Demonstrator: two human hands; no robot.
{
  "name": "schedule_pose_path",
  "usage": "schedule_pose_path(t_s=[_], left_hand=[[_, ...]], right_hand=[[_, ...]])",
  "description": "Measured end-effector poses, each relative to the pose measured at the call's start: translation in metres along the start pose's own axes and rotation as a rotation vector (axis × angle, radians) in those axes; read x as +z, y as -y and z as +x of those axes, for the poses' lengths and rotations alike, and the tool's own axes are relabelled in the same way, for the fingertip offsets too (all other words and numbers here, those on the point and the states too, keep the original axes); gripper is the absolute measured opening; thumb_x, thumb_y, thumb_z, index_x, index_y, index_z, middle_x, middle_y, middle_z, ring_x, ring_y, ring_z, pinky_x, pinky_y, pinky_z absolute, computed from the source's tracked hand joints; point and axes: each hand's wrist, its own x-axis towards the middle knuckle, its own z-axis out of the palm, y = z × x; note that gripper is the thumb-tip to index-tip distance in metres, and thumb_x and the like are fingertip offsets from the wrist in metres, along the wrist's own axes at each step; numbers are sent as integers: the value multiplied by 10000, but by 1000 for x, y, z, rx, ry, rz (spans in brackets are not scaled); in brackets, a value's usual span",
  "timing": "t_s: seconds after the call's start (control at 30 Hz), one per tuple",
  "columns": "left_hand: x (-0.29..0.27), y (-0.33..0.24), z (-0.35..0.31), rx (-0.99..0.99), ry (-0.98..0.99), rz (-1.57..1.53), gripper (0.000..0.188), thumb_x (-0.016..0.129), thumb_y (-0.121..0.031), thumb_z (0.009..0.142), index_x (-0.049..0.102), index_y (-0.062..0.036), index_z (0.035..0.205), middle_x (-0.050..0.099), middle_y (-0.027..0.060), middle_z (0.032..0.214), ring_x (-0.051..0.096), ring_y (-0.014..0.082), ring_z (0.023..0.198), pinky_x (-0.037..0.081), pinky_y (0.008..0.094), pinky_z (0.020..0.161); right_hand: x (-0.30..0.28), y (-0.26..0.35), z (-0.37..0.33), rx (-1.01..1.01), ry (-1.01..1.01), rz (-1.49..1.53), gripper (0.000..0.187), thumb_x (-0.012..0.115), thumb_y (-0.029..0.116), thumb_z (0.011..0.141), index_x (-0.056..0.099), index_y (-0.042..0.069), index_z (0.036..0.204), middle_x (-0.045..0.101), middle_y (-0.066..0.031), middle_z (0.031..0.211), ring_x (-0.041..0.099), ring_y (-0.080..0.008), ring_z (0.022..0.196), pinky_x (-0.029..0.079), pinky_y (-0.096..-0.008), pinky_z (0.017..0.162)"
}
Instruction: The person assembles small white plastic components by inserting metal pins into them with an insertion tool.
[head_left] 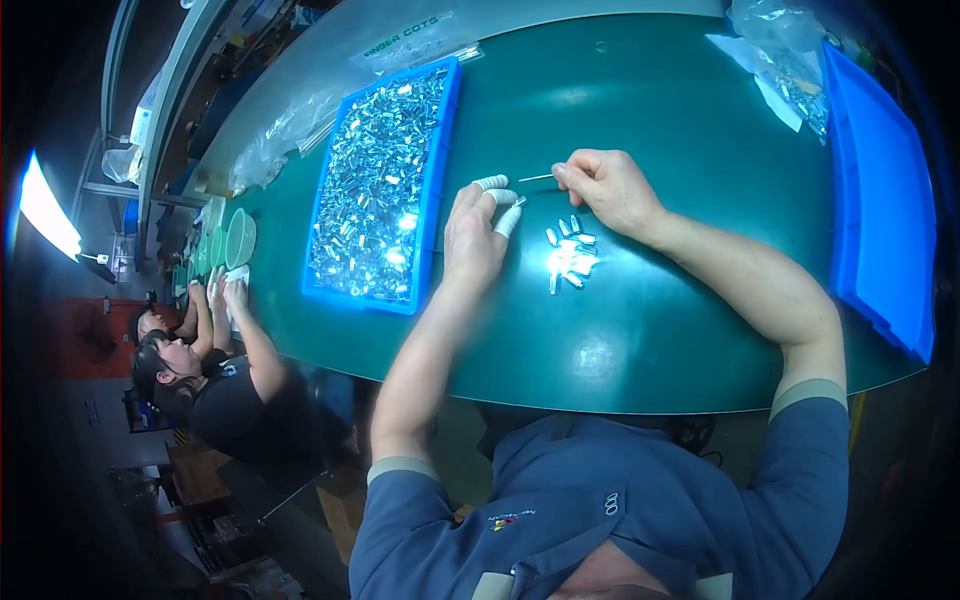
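Sorting small shiny metal parts at a green table

Right hand (608, 188) pinches a thin metal pin (537, 178); left hand (476, 232), fingertips in white cots, grips a tiny part beside the loose pile (570, 256), near the blue tray (432, 200).

Bare green table (640, 120) lies open beyond both hands, all the way to the far edge, and there's another clear stretch near the body below the little heap of shiny metal parts (570, 255), which sits right between the left hand (478, 230) and the right hand (605, 185). On the left the blue tray (437, 180) heaped with metal parts walls off that side, just beside the left hand. Far right, the blue bin (880, 200) and crumpled plastic bags (785, 60) block the edge.
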Motion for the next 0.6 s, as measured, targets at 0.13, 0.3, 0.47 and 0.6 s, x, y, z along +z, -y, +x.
schedule_pose_path(t_s=[0.13, 0.3, 0.47, 0.6], left_hand=[[-1, 2, -3, -68, -21, -170, 185, 766, -20, 846, 701, -21, 1018, 707, 137, 1117, 656, 293, 1096, 508, 380, 976], [1, 2, -7, -105, -45, -258, 162, 748, -9, 875, 700, -22, 1029, 718, 121, 1087, 679, 242, 1057, 522, 343, 949], [1, 1, -5, -113, -30, -368, 167, 733, 10, 882, 702, -14, 1045, 714, 119, 1068, 688, 218, 1031, 548, 324, 912], [-2, -6, -5, -31, -13, -328, 157, 738, 21, 866, 707, -13, 1016, 717, 123, 1056, 693, 239, 1000, 556, 335, 889]], right_hand=[[1, 6, -3, -19, 20, -51, 343, 613, 308, 990, 694, 31, 805, 657, -53, 636, 596, -148, 565, 445, -348, 547], [-3, 7, -2, -19, 60, -22, 328, 621, 294, 977, 694, 22, 808, 661, -65, 644, 602, -155, 573, 450, -352, 557], [-2, 5, -1, -15, 125, -21, 313, 624, 282, 973, 703, 22, 818, 664, -64, 646, 597, -149, 571, 453, -349, 562], [0, 4, -2, -55, 128, -21, 292, 616, 258, 998, 698, 19, 851, 633, -16, 644, 533, -85, 590, 413, -300, 551]])
